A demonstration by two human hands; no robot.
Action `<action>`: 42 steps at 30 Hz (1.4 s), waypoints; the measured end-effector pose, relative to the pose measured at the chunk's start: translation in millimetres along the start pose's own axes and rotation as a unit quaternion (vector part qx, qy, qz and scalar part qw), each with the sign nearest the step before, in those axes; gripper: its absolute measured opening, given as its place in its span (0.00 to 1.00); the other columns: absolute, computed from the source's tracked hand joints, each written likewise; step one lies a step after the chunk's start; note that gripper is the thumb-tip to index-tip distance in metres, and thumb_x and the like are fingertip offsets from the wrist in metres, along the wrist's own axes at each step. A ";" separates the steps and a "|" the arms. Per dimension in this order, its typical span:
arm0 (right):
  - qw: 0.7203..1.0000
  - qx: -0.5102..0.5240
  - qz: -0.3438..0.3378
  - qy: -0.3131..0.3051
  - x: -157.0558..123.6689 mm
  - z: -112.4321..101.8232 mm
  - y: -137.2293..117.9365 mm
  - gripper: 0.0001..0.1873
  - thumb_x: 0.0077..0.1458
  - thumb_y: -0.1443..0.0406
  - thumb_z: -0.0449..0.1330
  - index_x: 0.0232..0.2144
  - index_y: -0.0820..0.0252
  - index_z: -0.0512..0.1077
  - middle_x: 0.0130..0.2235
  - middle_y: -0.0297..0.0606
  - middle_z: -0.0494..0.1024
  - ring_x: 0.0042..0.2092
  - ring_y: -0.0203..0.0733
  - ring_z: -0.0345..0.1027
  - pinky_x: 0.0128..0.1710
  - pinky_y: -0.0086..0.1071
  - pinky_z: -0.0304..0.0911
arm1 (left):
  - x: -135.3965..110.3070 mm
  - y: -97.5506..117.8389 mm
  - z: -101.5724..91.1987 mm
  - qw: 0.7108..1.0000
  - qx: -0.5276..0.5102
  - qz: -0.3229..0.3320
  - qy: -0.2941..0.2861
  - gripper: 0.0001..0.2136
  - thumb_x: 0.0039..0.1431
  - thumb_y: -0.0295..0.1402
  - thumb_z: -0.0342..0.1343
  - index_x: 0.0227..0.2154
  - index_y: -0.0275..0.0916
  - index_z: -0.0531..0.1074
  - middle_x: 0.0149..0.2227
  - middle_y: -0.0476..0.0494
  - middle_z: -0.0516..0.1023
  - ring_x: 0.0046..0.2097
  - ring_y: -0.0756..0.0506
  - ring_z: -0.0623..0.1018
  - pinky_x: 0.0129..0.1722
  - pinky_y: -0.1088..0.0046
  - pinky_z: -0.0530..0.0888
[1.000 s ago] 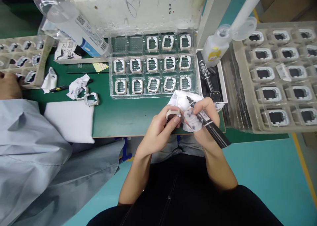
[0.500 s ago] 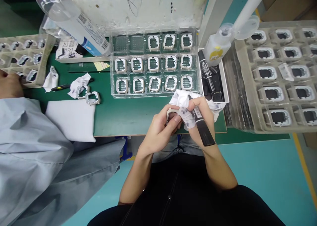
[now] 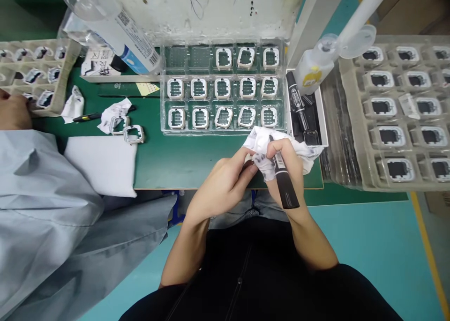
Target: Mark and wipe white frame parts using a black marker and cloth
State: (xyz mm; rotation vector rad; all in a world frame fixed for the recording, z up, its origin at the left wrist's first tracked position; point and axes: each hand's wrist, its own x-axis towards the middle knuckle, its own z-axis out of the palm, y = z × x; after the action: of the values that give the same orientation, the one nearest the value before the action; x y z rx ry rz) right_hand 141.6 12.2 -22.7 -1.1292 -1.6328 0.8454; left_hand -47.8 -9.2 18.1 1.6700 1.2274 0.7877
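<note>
My left hand (image 3: 225,180) is closed around a small white square frame, now almost hidden under its fingers. My right hand (image 3: 286,164) grips a black marker (image 3: 283,180) and a crumpled white cloth (image 3: 262,145) stained with ink, pressed against the part in my left hand. Both hands meet at the front edge of the green mat (image 3: 168,157). Just beyond them lies a clear tray (image 3: 223,93) with rows of white square frames.
A co-worker's grey sleeve (image 3: 42,204) and hand (image 3: 14,112) are at the left, by a beige tray (image 3: 31,75). Two loose frames (image 3: 128,130), a white sheet (image 3: 101,164), a box of markers (image 3: 304,115), a squeeze bottle (image 3: 312,68) and a beige parts tray (image 3: 401,110) surround me.
The marker has swung from pointing lower right to nearly upright in my right hand. My left fingers have closed further over the frame, hiding it.
</note>
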 end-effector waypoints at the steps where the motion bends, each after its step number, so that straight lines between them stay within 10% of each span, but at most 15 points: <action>1: 1.000 -0.004 0.002 0.005 -0.3 0.3 0.0 0.15 0.59 0.72 0.70 0.40 0.49 0.70 0.32 0.25 0.65 0.32 0.36 0.55 0.32 0.32 0.52 | 0.8 3.1 -2.5 1.000 0.019 0.001 -0.008 0.03 0.81 0.33 0.53 0.46 0.43 0.70 0.28 0.56 0.68 0.28 0.48 0.64 0.34 0.68 0.61; 9: 0.999 0.019 0.013 0.037 3.6 3.6 -4.9 0.13 0.66 0.62 0.71 0.38 0.50 0.68 0.32 0.26 0.68 0.32 0.36 0.59 0.32 0.33 0.56 | 8.9 14.8 -14.3 0.988 0.135 0.008 -0.079 0.06 0.78 0.33 0.52 0.40 0.43 0.67 0.26 0.54 0.67 0.26 0.46 0.61 0.32 0.65 0.55; 19: 0.987 0.099 0.017 0.124 3.1 -0.9 -2.6 0.14 0.68 0.56 0.69 0.37 0.50 0.67 0.30 0.26 0.67 0.28 0.36 0.60 0.28 0.35 0.55 | -4.6 -5.0 -14.9 0.958 -0.283 -0.032 -0.027 0.13 0.76 0.46 0.65 0.46 0.41 0.75 0.26 0.53 0.71 0.24 0.52 0.62 0.24 0.73 0.60; 31: 0.988 0.147 -0.011 0.055 0.9 -1.2 -4.3 0.14 0.65 0.60 0.75 0.45 0.45 0.73 0.41 0.34 0.86 0.40 0.49 0.83 0.38 0.45 0.77 | -1.2 -14.0 2.9 0.931 -0.364 -0.032 0.010 0.15 0.75 0.46 0.67 0.46 0.41 0.75 0.27 0.54 0.73 0.22 0.54 0.63 0.21 0.76 0.59; 42: 0.979 0.180 -0.043 0.088 -1.9 5.6 -1.3 0.19 0.63 0.64 0.77 0.49 0.41 0.74 0.50 0.33 0.89 0.51 0.51 0.84 0.51 0.49 0.80 | -7.6 -15.8 28.7 0.944 -0.274 -0.062 0.174 0.20 0.59 0.45 0.81 0.46 0.42 0.82 0.31 0.51 0.76 0.30 0.51 0.71 0.31 0.74 0.69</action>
State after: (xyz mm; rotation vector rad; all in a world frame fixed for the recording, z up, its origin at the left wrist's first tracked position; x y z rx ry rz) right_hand 136.2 9.9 -23.9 -0.8467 -1.3086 0.9141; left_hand -31.1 -22.9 -7.7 1.0171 1.1892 1.2503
